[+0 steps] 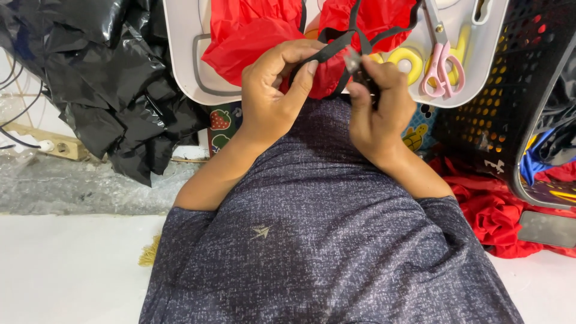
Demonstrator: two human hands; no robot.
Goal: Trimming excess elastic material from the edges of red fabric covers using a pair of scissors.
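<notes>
Stretching between the two hands, the black strap (329, 53) ran roughly left to right across the view, its long axis tilted slightly upward toward the red fabric (252, 36) it was joined to. The left hand (273, 96) pinched one end of it between thumb and curled fingers, closed tight on the band, while the right hand (378, 105) was clamped on a small dark buckle or clip (355, 65) at the strap's other end (its exact shape was too hidden by the fingers to tell). Both hands sat just above the person's chest, close together, with the right one nearer the fitting and the left nearer the fabric. Behind them lay a white tray (180, 54), carrying the red cloth, a yellow tape roll (407, 62) and pink-handled scissors (441, 66), the scissors just beyond the right hand's knuckles and apart from it. Further strap lengths crossed over the red fabric toward the tray's far side. A black perforated basket (510, 90) stood to the right, crumpled black plastic bags (102, 78) to the left, and more red cloth (498, 210) lay on the floor beside the basket.
</notes>
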